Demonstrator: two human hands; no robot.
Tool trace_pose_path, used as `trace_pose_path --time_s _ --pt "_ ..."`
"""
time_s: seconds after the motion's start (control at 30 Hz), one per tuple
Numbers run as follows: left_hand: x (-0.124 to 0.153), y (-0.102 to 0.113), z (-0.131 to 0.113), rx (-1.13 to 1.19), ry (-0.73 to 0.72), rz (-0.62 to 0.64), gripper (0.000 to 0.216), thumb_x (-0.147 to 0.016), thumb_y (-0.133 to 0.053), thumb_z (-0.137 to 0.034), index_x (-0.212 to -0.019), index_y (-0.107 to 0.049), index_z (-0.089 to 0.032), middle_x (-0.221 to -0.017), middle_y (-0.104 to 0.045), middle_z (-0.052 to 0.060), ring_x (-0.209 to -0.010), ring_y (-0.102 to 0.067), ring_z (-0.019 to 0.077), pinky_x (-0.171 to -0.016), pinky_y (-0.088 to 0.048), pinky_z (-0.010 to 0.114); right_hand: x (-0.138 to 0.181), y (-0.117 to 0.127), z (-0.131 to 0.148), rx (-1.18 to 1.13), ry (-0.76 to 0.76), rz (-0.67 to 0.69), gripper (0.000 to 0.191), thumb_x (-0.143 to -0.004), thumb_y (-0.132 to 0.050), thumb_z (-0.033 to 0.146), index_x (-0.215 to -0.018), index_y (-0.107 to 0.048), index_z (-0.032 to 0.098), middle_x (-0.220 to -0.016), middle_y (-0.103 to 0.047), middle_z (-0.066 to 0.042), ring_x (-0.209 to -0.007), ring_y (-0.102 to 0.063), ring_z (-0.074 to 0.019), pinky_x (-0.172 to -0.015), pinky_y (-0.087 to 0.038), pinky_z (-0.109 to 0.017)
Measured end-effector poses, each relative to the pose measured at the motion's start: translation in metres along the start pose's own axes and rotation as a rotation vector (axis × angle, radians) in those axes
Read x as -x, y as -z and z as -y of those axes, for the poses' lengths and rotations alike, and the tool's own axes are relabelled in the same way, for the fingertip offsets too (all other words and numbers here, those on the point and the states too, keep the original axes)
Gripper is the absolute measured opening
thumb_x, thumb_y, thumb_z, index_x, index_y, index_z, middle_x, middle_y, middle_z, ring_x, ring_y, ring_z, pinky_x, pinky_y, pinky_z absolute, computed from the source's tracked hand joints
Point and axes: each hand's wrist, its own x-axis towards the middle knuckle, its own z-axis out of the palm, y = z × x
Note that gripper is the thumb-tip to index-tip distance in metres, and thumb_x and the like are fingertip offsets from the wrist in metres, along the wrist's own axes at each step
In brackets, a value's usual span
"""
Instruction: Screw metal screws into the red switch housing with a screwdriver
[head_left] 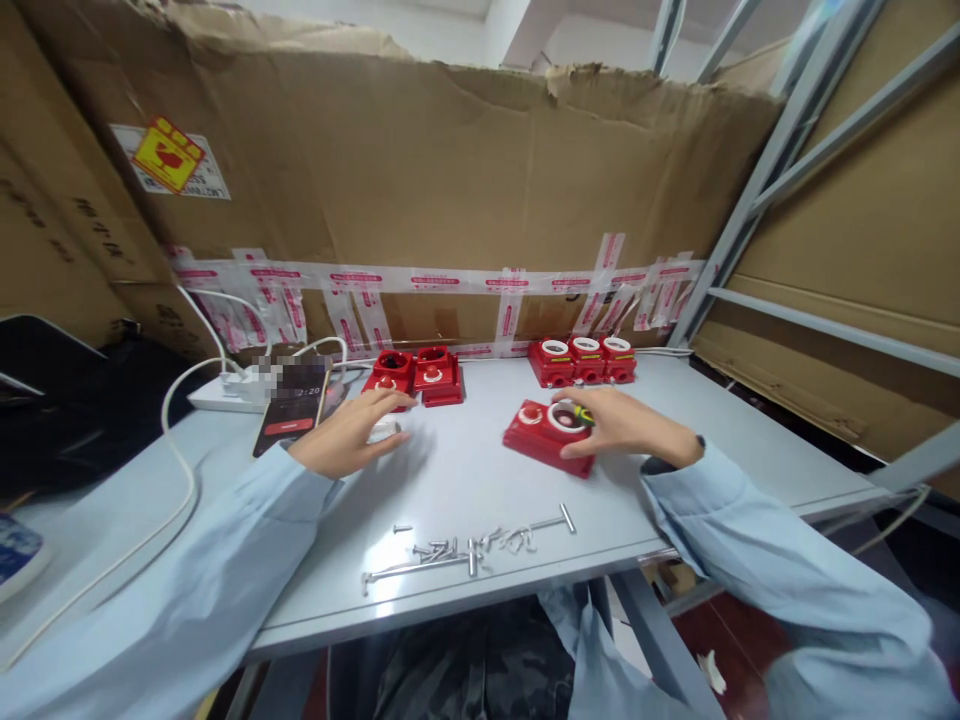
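Nearest me, a scatter of small silver metal screws [465, 548] lies loose on the pale grey surface [465, 470], short of both hands. The right hand [611, 425] rests its grip closed over a flat red plastic housing [551, 438]. The left hand [349, 432] lies half open, fingertips on a small white part [384, 431]. It looks like assembly; fetching a screw seems next. Beyond sit more red units [583, 359].

a red housing [546, 437] was held down on the grey table [465, 470] by the right hand [619, 425], while the left hand [349, 435] was laid flat beside a phone [292, 402]. loose screws [465, 545] were scattered near the table's front edge, and more red units [585, 360] were lined up against the cardboard wall [420, 180].
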Motion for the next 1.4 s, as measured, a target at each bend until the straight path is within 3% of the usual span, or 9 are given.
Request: trace_pose_path --time_s 0.17,0.33,0.53,0.63,0.73,0.87,1.0,1.2,1.4 --pt "-0.002 -0.001 -0.017 0.069 -0.016 0.051 0.057 -0.089 -0.049 -0.056 -0.133 -0.044 -0.021 -0.131 -0.054 0.013 -0.12 -0.051 0.0299 -0.102 -0.04 0.045 -0.041 -0.017 0.049 -0.157 0.304 0.043 0.074 -0.069 -0.073 0.053 -0.131 -0.049 0.02 -0.12 -0.064 -0.012 -0.107 -0.06 -0.0294 -0.087 -0.045 -0.038" --pt "-0.008 -0.008 -0.045 0.13 -0.107 0.105 0.082 -0.079 -0.063 -0.058 -0.145 -0.028 -0.023 -0.147 -0.039 0.015 -0.133 -0.04 0.0325 -0.106 -0.037 0.046 -0.058 -0.027 0.073 -0.334 0.474 -0.075 0.079 -0.071 -0.073 0.049 -0.137 -0.04 0.02 -0.123 -0.061 -0.012 -0.107 -0.06 -0.0253 -0.091 -0.045 -0.037" --pt "-0.013 -0.022 -0.047 0.152 -0.073 0.176 0.085 -0.078 -0.067 -0.048 -0.146 -0.023 -0.021 -0.145 -0.043 0.017 -0.127 -0.048 0.0329 -0.104 -0.039 0.046 -0.053 -0.03 0.053 -0.709 0.208 -0.525 0.035 -0.078 -0.059 0.024 -0.112 -0.053 0.019 -0.073 -0.06 0.002 -0.062 -0.055 -0.012 -0.063 -0.047 -0.026" --pt "-0.013 -0.026 -0.039 0.205 -0.1 0.147 0.081 -0.078 -0.067 -0.045 -0.143 -0.027 -0.018 -0.144 -0.043 0.018 -0.129 -0.046 0.0321 -0.105 -0.038 0.044 -0.054 -0.035 0.035 -0.919 -0.006 -0.794 0.015 -0.077 -0.056 0.026 -0.091 -0.055 0.022 -0.063 -0.05 0.006 -0.045 -0.044 -0.0083 -0.045 -0.039 -0.023" --pt "-0.012 -0.026 -0.034 0.235 -0.106 0.144 0.081 -0.078 -0.067 -0.045 -0.143 -0.026 -0.019 -0.142 -0.044 0.017 -0.128 -0.046 0.0307 -0.106 -0.038 0.044 -0.051 -0.038 0.023 -1.049 -0.044 -0.961 0.01 -0.075 -0.053 0.028 -0.083 -0.051 0.023 -0.057 -0.045 0.007 -0.04 -0.042 -0.0087 -0.04 -0.036 -0.023" --pt "-0.005 -0.01 -0.037 0.175 -0.1 0.105 0.082 -0.077 -0.068 -0.048 -0.142 -0.026 -0.02 -0.137 -0.045 0.015 -0.124 -0.047 0.0308 -0.104 -0.039 0.044 -0.037 -0.033 0.018 -0.738 0.002 -0.923 0.01 -0.078 -0.054 0.032 -0.079 -0.054 0.022 -0.061 -0.054 0.003 -0.051 -0.05 -0.0124 -0.05 -0.041 -0.027" --pt "0.015 0.018 -0.052 0.047 -0.094 -0.045 0.041 -0.085 -0.059 -0.04 -0.117 -0.049 -0.018 -0.118 -0.053 0.012 -0.111 -0.051 0.0274 -0.097 -0.043 0.041 -0.027 -0.026 0.017 -0.379 -0.039 -0.857 0.017 -0.079 -0.055 0.036 -0.071 -0.053 0.021 -0.06 -0.056 0.0 -0.053 -0.049 -0.0144 -0.055 -0.041 -0.029" --pt "0.048 0.014 -0.078 0.052 0.034 0.38 0.016 -0.086 -0.052 -0.024 -0.098 -0.063 -0.021 -0.099 -0.065 0.006 -0.091 -0.062 0.022 -0.081 -0.048 0.032 -0.029 -0.023 0.017 -0.248 -0.102 -0.84 0.021 -0.08 -0.054 0.039 -0.068 -0.052 0.022 -0.059 -0.056 0.0 -0.054 -0.051 -0.0154 -0.056 -0.038 -0.028" --pt "0.044 -0.001 -0.084 0.071 0.1 0.458 0.016 -0.083 -0.047 -0.015 -0.086 -0.063 -0.018 -0.088 -0.067 0.006 -0.08 -0.063 0.0199 -0.071 -0.047 0.028 -0.029 -0.022 0.017 -0.291 -0.082 -0.79 0.02 -0.081 -0.055 0.039 -0.071 -0.052 0.022 -0.062 -0.058 -0.001 -0.056 -0.053 -0.0158 -0.057 -0.04 -0.028"
